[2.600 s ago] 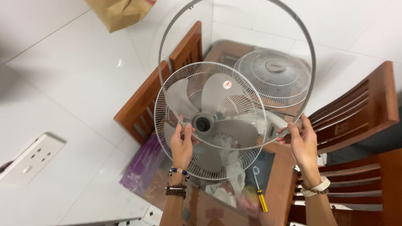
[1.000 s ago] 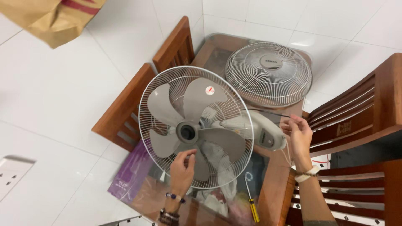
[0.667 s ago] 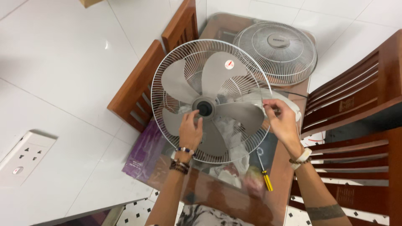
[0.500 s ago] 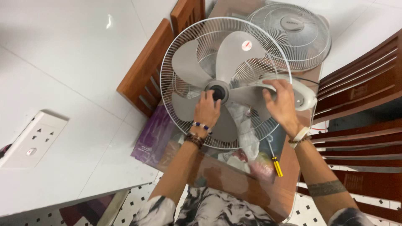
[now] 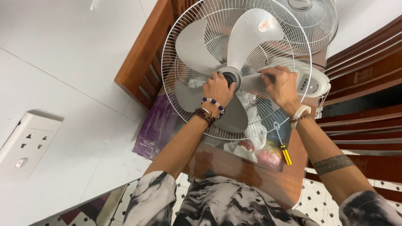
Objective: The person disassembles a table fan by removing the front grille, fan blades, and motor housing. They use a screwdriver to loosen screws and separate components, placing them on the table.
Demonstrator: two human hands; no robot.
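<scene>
Gripping the dark hub cap [image 5: 230, 78] at the centre of the grey fan blades [image 5: 234, 54], the left hand [image 5: 217, 88] has its fingers curled around it, while further right the right hand [image 5: 282, 86] lies with fingers bent over one blade near the rear wire guard [image 5: 176, 104], pressing on it; whether it truly clasps the blade I cannot tell. Judging from how things lie, the fan is partly stripped: its front guard [image 5: 314, 21] is already off and rests behind on the glass-topped worktop [image 5: 234, 167], while the blades and the rear guard are not yet removed from the motor housing [image 5: 312, 81]. At far left a white wall socket [image 5: 25, 140] and a purple bag [image 5: 157, 127] sit well apart from the hands. A wooden chair back [image 5: 142, 62] stands just beside the guard's left rim, leaving little room on that side. Toward the right, a yellow-handled screwdriver [image 5: 284, 150] lies on the worktop below the right wrist, and more wooden chairs [image 5: 360, 109] crowd the right edge, so the freest space seems to be upward and toward the person.
</scene>
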